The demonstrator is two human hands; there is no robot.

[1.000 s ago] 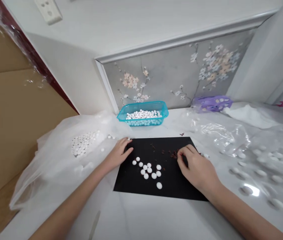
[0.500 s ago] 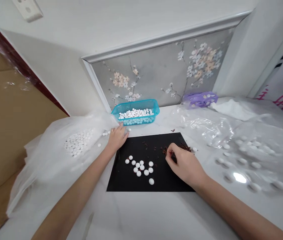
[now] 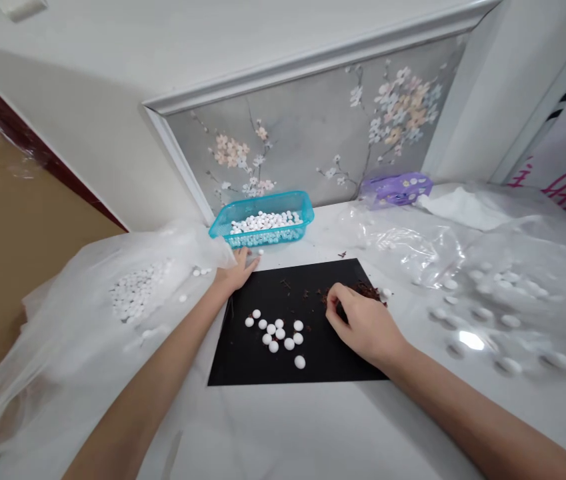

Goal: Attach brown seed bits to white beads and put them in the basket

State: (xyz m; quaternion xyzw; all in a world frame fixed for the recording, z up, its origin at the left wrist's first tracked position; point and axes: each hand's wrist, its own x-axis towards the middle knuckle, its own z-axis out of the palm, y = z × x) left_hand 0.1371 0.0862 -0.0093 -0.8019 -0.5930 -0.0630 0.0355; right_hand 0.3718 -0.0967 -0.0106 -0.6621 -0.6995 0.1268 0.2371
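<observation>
My left hand (image 3: 237,271) rests with its fingers spread on the white table, just in front of a turquoise basket (image 3: 307,217) of small white domed pieces. Its palm side lies by the upper left corner of a black sheet (image 3: 263,287) and the edge of a clear plastic bag (image 3: 77,293). Over the sheet's right part, my right hand (image 3: 365,323) has thumb and forefinger pinched together, next to a pile of dark brown bits (image 3: 369,291). Whatever is between those fingertips is too small to see. Several white domed pieces (image 3: 280,334) lie scattered on the sheet.
Many white pieces (image 3: 135,293) show inside the left bag. On the right, more clear bags (image 3: 413,247) and loose larger white pieces (image 3: 510,320) cover the table. A purple packet (image 3: 397,189) leans by the wall, under a framed flower panel (image 3: 283,133).
The camera view has shifted slightly, moving the basket and bag leftward in the picture. My right hand keeps its pinch near the brown pile; my left hand stays in front of the basket.
</observation>
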